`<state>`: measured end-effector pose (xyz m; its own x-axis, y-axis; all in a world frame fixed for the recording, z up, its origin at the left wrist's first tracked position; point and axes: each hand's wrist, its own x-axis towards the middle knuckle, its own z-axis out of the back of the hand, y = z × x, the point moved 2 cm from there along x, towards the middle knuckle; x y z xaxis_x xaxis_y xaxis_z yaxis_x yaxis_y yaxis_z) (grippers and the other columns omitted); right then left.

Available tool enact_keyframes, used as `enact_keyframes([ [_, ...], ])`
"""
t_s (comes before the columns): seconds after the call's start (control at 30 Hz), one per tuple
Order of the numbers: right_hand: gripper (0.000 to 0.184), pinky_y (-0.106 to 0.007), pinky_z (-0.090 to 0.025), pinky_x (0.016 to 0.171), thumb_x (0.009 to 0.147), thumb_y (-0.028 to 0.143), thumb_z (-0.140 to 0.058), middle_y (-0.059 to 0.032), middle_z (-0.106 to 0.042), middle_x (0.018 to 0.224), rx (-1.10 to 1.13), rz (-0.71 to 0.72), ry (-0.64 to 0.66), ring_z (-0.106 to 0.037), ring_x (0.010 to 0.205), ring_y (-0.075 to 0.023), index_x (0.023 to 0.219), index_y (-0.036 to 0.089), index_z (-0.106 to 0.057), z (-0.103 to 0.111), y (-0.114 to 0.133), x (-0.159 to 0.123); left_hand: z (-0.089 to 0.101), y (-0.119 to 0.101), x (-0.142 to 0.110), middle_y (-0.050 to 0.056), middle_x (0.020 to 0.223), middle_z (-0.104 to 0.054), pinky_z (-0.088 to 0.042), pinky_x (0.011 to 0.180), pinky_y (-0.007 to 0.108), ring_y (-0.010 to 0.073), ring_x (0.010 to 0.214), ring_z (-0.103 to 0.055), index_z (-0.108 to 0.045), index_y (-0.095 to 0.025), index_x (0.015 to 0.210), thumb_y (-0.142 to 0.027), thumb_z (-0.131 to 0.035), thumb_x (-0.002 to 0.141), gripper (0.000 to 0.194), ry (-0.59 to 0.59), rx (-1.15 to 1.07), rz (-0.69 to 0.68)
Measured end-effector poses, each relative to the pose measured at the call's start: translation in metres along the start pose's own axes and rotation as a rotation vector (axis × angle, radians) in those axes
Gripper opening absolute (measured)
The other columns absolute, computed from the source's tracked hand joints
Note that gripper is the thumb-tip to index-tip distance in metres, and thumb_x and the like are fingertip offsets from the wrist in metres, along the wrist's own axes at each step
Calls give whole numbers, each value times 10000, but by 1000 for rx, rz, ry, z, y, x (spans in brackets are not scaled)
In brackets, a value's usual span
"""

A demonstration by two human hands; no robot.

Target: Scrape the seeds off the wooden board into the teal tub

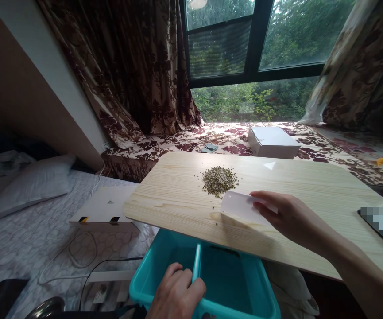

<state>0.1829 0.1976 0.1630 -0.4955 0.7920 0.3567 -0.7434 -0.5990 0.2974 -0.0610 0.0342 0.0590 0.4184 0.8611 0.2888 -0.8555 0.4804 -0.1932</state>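
Note:
A heap of small green beans mixed with pale grains [220,180] lies on the light wooden table [174,195], with a few strays around it. My right hand [282,215] pinches a white, flat plastic scraper [239,204], whose far edge is beside the near right side of the heap. Below the table's front edge is a turquoise two-compartment bin [271,301]. My left hand [179,290] is closed over the bin's middle divider [197,261]; part of its grip is hidden. Inside the right compartment it is dark, and I cannot make out its contents.
At the table's right end lies a dark-edged device [382,226], its surface blurred out. A white box [273,141] and a small folded cloth [209,147] sit on the flowered window ledge. Another white box [103,206] and cables [94,252] are on the bed to the left.

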Motion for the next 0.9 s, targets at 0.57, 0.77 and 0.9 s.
enact_keyframes([
  [0.57,268,-306,-541,598,891,287,-473,-86,-771,886,140,-30,59,-714,721,-225,971,187,-708,-11,6,-5,1,5,-4,-32,714,-518,-499,823,376,171,667,-567,-477,-237,814,-233,-625,720,176,19,17,-20],
  [0.77,237,-259,-549,642,912,263,-481,-25,-772,913,237,61,154,-714,752,-174,1010,238,-696,-11,24,-14,4,11,-10,-35,686,-497,-498,773,376,168,630,-546,-470,-231,795,-221,-584,721,137,-70,15,26],
  [0.9,255,-281,-546,637,920,265,-465,-47,-773,922,156,78,91,-719,754,-196,1024,219,-693,-6,20,-10,5,16,-13,-35,705,-510,-493,784,367,169,653,-561,-472,-232,814,-210,-595,718,157,-13,7,33],
])
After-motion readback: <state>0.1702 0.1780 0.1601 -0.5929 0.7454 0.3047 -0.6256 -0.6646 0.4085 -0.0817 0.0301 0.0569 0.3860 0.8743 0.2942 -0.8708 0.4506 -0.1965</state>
